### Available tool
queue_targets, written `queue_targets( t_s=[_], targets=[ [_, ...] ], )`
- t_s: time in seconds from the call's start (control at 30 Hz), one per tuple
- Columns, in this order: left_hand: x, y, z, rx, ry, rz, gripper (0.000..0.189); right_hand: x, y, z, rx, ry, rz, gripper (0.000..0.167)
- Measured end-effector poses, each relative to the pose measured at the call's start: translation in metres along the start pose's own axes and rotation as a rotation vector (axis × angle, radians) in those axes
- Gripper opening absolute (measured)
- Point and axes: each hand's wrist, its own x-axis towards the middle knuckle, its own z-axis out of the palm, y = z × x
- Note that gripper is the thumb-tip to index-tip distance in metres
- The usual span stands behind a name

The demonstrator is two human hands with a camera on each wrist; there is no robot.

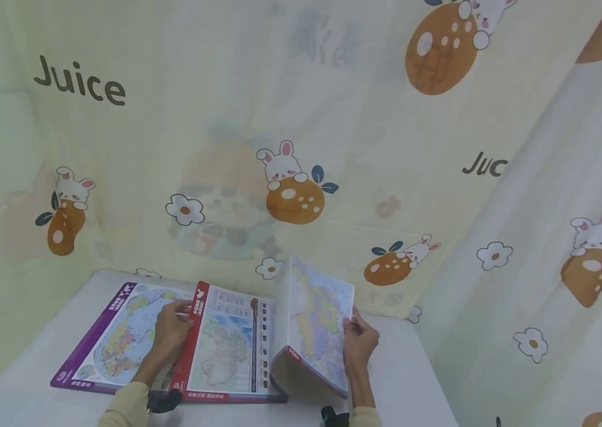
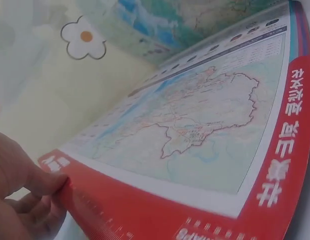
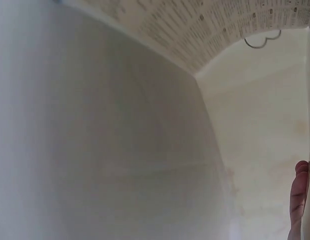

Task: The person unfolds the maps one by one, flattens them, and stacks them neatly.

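Note:
A red-bordered map (image 1: 226, 350) lies spread on the white table, its right part raised as a lifted panel (image 1: 318, 323) printed with another map. My left hand (image 1: 169, 327) is at the map's left edge; in the left wrist view, thumb and fingers pinch the red border (image 2: 119, 200) near a corner. On the far side, my right hand (image 1: 360, 341) grips the outer edge of the lifted panel, thumb on the printed face. Seen from the right wrist, the panel's pale underside (image 3: 134, 135) fills much of the view, and only some fingers (image 3: 298, 195) show at the right.
A purple-bordered world map (image 1: 124, 332) lies at the left, partly under the red-bordered one. Behind the white table (image 1: 402, 362) hangs a cream curtain (image 1: 172, 148) printed with rabbits, fruit and flowers. Dark wrist straps (image 1: 164, 402) sit on both arms.

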Motion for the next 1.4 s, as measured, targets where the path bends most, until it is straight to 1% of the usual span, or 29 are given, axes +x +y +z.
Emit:
queue_targets(
  t_s=[0.2,0.4,0.57,0.73,0.9,1.17,1.4],
  targets=[
    [0.005,-0.01,-0.013,0.005,0.012,0.002,0.047,0.011,0.0,-0.014,-0.008,0.019,-0.016,0.04],
    [0.011,-0.017,-0.022,0.033,0.037,0.024,0.047,0.017,0.003,-0.026,-0.035,0.021,0.013,0.042],
    [0.012,-0.022,-0.033,0.061,0.051,0.021,0.048,0.022,0.008,-0.033,-0.065,0.018,0.044,0.045],
    [0.015,-0.025,-0.042,0.068,0.066,-0.001,0.048,0.026,0.013,-0.042,-0.082,0.019,0.045,0.044],
    [0.02,-0.028,-0.043,0.056,0.054,-0.005,0.048,0.03,0.016,-0.055,-0.095,0.052,0.053,0.043],
    [0.025,-0.033,-0.043,0.094,0.041,-0.025,0.05,0.035,0.022,-0.073,-0.138,0.031,0.096,0.043],
    [0.028,-0.033,-0.044,0.115,0.024,-0.039,0.051,0.041,0.032,-0.085,-0.198,0.044,0.091,0.044]
  ],
)
